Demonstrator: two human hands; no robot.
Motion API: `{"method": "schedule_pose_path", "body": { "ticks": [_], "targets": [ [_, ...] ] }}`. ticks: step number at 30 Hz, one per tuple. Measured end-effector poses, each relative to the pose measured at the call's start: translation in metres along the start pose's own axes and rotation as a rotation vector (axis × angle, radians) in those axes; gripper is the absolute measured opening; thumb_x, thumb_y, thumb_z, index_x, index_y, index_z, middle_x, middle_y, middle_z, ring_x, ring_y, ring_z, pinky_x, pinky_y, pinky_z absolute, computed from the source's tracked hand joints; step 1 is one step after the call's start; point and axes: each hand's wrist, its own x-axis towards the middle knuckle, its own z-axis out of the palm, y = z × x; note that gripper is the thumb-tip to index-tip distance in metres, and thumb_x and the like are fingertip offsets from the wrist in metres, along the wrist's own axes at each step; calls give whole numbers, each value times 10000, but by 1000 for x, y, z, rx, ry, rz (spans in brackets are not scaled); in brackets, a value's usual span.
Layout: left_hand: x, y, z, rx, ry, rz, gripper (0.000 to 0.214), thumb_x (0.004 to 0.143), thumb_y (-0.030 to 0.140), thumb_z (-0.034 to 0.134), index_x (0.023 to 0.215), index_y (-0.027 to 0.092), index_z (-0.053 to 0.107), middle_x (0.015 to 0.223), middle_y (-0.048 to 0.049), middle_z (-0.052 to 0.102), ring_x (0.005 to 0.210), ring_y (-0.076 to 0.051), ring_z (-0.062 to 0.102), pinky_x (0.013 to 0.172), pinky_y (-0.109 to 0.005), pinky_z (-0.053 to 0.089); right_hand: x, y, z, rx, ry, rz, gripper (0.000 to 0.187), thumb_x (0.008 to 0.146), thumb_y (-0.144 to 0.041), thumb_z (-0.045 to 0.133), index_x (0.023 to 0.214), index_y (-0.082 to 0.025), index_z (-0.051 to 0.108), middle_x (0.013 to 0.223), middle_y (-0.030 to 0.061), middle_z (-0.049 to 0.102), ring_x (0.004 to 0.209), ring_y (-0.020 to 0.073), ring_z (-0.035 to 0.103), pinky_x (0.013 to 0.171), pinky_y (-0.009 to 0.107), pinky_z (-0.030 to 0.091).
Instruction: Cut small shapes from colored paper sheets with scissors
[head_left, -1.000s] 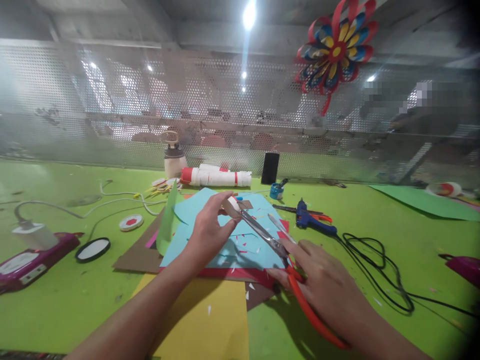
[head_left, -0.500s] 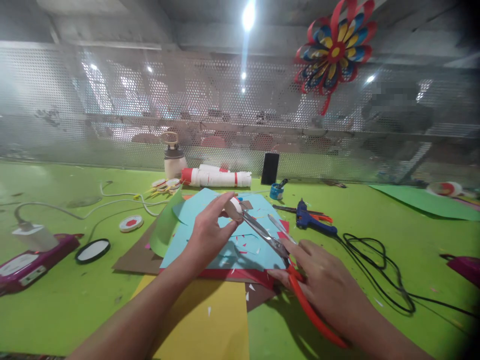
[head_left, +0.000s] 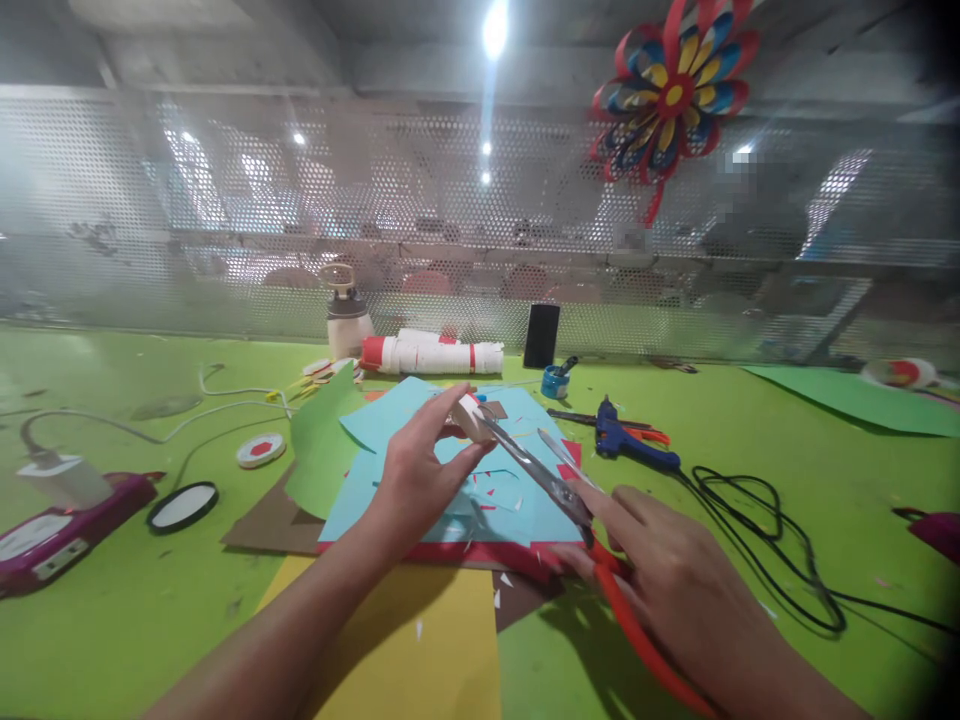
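My left hand [head_left: 416, 470] pinches a small white round piece [head_left: 470, 418], possibly paper or card, between thumb and fingers. In my right hand [head_left: 664, 560] is a pair of scissors [head_left: 536, 475] with orange-red handles. Its blades stand apart, and the tip of one touches or overlaps the white piece; whether it is inside cannot be made out. Under both hands lies a light blue paper sheet [head_left: 420, 510] strewn with tiny red and white scraps. A curled green sheet [head_left: 322, 450] rests at its left, over brown card [head_left: 277, 520].
A blue glue gun [head_left: 630, 440] with a looped black cord lies at the right. Behind are a white roll [head_left: 442, 357], a dark upright phone-like slab [head_left: 541, 336] and a spray bottle [head_left: 347, 325]. A purple power strip [head_left: 82, 530] sits at the left.
The scissors and my right hand have shifted slightly right and down. The white piece has tilted a little in my left hand. The green sheet's curl has opened out toward the left.
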Motion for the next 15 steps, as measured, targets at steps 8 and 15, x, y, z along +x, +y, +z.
{"method": "schedule_pose_path", "body": {
  "ticks": [8,15],
  "targets": [
    [-3,4,1,-18,9,-18,514,775,218,684,1265,177,532,1219,-108,616,840,-157,684,809,-325,610,-1,-1,-5,-7,39,-33,427,947,-394,445,1194,-71,574,789,111,600,676,234,596,561,364,495],
    [-5,5,3,-43,35,-9,527,778,216,682,1278,169,521,1223,-123,611,836,-157,683,830,-337,605,-3,0,-5,9,31,-36,400,950,-353,444,1217,-78,557,813,118,614,699,232,599,582,361,502]
  ]
}}
